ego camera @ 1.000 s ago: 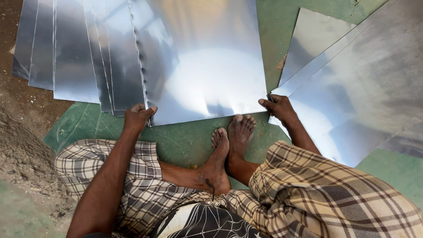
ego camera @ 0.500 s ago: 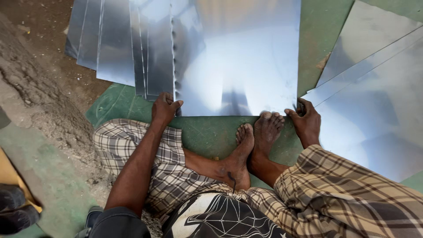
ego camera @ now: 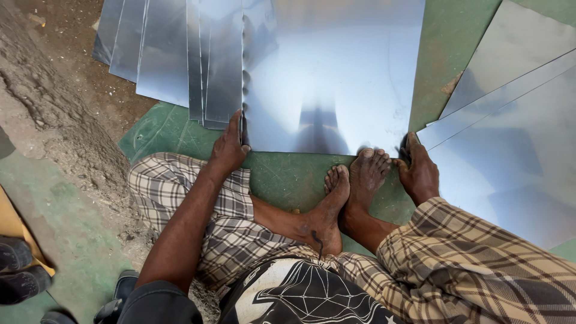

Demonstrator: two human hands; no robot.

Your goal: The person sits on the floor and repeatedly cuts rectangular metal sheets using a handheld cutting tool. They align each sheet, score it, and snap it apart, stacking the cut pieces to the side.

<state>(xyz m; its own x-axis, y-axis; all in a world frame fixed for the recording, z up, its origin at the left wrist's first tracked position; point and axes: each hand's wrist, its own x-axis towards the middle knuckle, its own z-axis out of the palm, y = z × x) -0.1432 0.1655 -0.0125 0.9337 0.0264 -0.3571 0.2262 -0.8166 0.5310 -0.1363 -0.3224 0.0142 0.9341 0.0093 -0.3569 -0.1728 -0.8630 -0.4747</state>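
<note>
Seated cross-legged on a green floor mat point(ego camera: 288, 177), bare feet point(ego camera: 354, 186) tucked just under the near edge of a large shiny metal sheet point(ego camera: 336, 78). Left hand point(ego camera: 230, 147) clamped on the sheet's near left corner, thumb up along the edge. Right hand point(ego camera: 418, 171) closed on the near right corner, fingers curled over the edge. Sheet lying flat on the mat straight ahead, between both hands. Stack of narrower metal sheets point(ego camera: 174, 54) overlapping on the left; more sheets point(ego camera: 516, 132) on the right; dark shoes point(ego camera: 18, 270) far left
</note>
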